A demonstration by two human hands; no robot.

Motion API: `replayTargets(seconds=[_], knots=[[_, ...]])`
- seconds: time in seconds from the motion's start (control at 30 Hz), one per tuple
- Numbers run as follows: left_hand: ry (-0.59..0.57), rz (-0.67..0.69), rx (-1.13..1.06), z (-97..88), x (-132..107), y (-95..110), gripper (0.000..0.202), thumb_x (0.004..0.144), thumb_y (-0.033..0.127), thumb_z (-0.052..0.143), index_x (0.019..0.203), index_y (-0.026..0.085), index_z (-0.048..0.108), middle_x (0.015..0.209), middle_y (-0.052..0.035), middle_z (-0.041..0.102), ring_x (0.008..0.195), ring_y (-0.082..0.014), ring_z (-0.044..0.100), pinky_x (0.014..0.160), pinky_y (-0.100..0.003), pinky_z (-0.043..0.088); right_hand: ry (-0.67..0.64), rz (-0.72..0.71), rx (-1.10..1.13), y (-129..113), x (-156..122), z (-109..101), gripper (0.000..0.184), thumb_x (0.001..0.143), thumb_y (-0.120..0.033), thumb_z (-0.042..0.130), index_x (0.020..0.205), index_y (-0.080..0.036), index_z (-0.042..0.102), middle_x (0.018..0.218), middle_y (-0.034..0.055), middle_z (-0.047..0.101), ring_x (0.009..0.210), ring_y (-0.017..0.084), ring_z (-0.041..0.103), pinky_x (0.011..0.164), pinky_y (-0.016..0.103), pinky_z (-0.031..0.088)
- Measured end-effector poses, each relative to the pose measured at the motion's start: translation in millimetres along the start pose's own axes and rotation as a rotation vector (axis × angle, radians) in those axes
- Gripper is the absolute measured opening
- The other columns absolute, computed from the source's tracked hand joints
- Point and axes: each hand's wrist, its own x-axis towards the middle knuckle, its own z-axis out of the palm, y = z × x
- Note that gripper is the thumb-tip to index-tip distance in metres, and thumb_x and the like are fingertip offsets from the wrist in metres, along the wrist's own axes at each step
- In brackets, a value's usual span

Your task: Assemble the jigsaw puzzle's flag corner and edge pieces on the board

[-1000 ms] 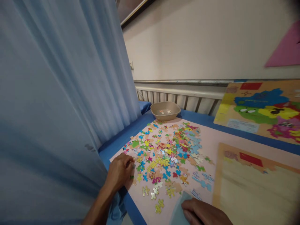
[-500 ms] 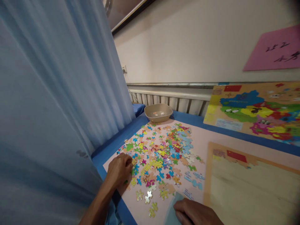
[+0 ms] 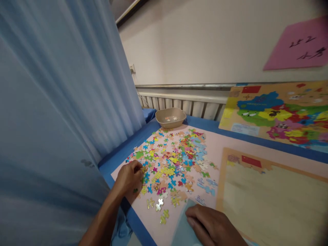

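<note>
My left hand is at the left edge of a spread of loose jigsaw pieces, fingers curled in and fingertips down among them. Whatever it pinches is hidden, though a yellowish piece shows right by the fingertips. My right hand lies closed at the front, over the edge of a light blue sheet. The underside of its fingers is out of sight. To its right is the puzzle frame, where joined pieces with a red flag line the top left corner.
A beige basin with a few pieces inside stands at the back. The finished map picture leans along the wall. Blue curtain hangs on the left, and a pink note is on the wall. Pink paper covers the blue table.
The camera view has shifted slightly, so the scene sits a little higher and further left. My left hand's fingers have curled in more among the pieces. My right hand stays by the blue sheet.
</note>
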Motion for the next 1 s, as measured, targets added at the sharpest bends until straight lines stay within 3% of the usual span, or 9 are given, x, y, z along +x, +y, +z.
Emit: replayTargets(seconds=[0.17,0.33,0.53,0.77,1.0], knots=[[0.013,-0.021,-0.063,-1.0,8,-3,0.018,0.086,0.018,0.061,0.097,0.021,0.075,0.083,-0.0005,0.076,0.077,-0.0171,0.067,0.069,-0.027,0.042,-0.017,0.031,0.048,-2,1,-2,0.023,0.109,-0.025,0.044,0.097,-0.025,0.064,0.084,0.0,0.071,0.078,0.016,0.07,0.071,0.027,0.051],[0.028,-0.028,-0.12,-1.5,10,-5,0.015,0.084,0.02,0.06,0.088,0.021,0.075,0.086,-0.0013,0.076,0.078,-0.0173,0.068,0.069,-0.027,0.045,-0.017,0.051,0.062,-5,4,-4,0.025,0.108,-0.027,0.044,0.094,-0.024,0.064,0.083,0.0008,0.071,0.076,0.016,0.069,0.069,0.027,0.05],[-0.003,-0.043,-0.186,-2.8,13,-1,0.014,0.082,0.023,0.059,0.076,0.02,0.072,0.067,0.0017,0.069,0.064,-0.0151,0.062,0.06,-0.025,0.042,-0.01,0.064,0.074,-7,4,-4,0.026,0.108,-0.028,0.043,0.093,-0.024,0.064,0.082,0.0014,0.071,0.076,0.016,0.069,0.069,0.027,0.05],[0.015,-0.074,-0.219,-7.3,14,8,0.014,0.076,0.025,0.056,0.075,0.02,0.069,0.065,0.002,0.066,0.062,-0.015,0.058,0.057,-0.025,0.038,-0.025,0.064,0.074,-4,4,-3,0.027,0.108,-0.029,0.042,0.092,-0.024,0.063,0.083,0.0012,0.07,0.075,0.016,0.067,0.069,0.026,0.048],[-0.144,0.011,-0.409,4.9,0,38,0.023,0.074,0.044,0.058,0.072,0.022,0.063,0.061,0.0031,0.061,0.055,-0.0151,0.055,0.054,-0.026,0.044,-0.019,0.093,0.092,-3,3,0,0.022,0.102,-0.027,0.047,0.096,-0.022,0.067,0.084,0.0012,0.072,0.076,0.015,0.065,0.072,0.024,0.046]])
